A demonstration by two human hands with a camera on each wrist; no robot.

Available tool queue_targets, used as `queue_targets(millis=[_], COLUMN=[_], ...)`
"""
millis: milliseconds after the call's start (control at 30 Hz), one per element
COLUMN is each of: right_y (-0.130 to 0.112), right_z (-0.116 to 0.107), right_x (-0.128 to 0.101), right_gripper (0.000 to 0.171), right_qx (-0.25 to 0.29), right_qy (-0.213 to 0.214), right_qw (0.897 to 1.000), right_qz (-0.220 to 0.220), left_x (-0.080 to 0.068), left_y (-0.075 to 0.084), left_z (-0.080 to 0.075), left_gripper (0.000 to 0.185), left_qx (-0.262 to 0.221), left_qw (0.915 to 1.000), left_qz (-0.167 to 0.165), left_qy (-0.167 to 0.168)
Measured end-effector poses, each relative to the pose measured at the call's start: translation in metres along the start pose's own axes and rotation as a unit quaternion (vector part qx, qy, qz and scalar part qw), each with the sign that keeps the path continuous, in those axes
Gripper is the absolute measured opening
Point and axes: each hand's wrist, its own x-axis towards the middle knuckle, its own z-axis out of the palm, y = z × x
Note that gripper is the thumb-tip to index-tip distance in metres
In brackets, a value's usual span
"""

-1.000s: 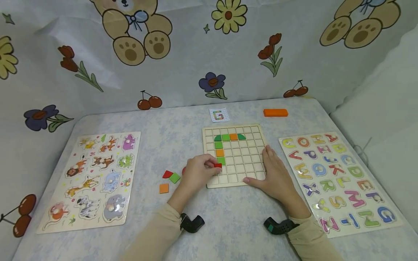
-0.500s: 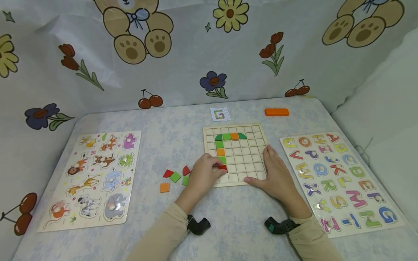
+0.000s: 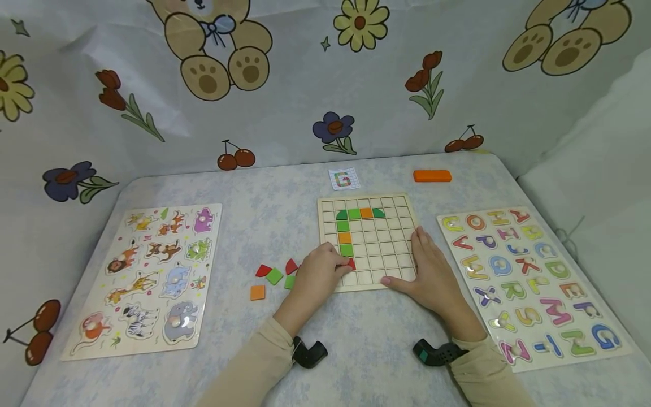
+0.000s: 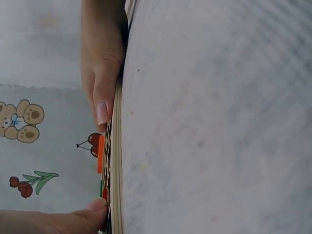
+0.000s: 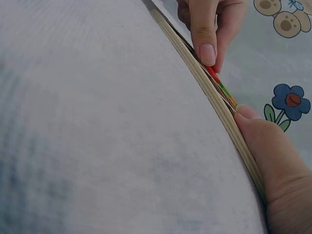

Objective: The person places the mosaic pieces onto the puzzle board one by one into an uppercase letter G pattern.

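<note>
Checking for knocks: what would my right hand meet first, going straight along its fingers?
Beyond the wooden board it touches, your right hand would probably pass left of the orange block and meet the backdrop first; depth is unclear.

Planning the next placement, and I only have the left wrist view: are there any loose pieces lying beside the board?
Observer: Yes. In the head view, at least five loose pieces lie to the left of the board.
Operator: I see the board edge-on. Where on the grid is the red piece?
Observer: The red piece, at the fingertips of the left hand, shows just on the near side of the nearest green square in the coloured column.
</note>
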Motion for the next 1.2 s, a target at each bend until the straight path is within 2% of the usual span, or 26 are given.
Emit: queue_targets(millis=[200,300,400,500,633,867,1033,1200], right_y=[0.000,0.000,0.001,0.001,0.002,0.002,0.000,-0.001], right_z=[0.000,0.001,0.001,0.001,0.000,0.000,-0.002,-0.002], right_x=[0.000,-0.001,-0.001,0.000,0.000,0.001,0.001,0.001], right_gripper=[0.130,0.130,0.130,0.131,0.132,0.132,0.131,0.131], right_qx=[0.002,0.001,0.001,0.001,0.002,-0.003,-0.003,-0.001], right_qy=[0.001,0.002,0.003,0.004,0.007,0.004,0.000,-0.005], right_qw=[1.000,1.000,1.000,1.000,1.000,1.000,1.000,1.000], right_qz=[-0.003,-0.003,-0.003,-0.004,-0.006,-0.002,0.003,0.000], left_x=[-0.002,-0.003,-0.007,-0.013,-0.023,-0.048,-0.058,-0.061], left_y=[0.000,-0.002,-0.005,-0.012,-0.025,-0.053,-0.063,-0.064], left_z=[0.000,-0.003,-0.011,-0.023,-0.043,-0.071,-0.074,-0.069], left_gripper=[0.016,0.021,0.027,0.033,0.037,0.033,0.033,0.030], left_qx=[0.002,-0.004,-0.018,-0.033,-0.028,0.001,0.021,0.034], left_qw=[0.9998,0.9998,0.9998,0.9985,0.9961,0.9919,0.9902,0.9913], left_qz=[0.019,0.018,-0.003,-0.040,-0.080,-0.104,-0.102,-0.087], left_qy=[0.003,-0.001,-0.007,-0.013,-0.026,-0.072,-0.093,-0.094])
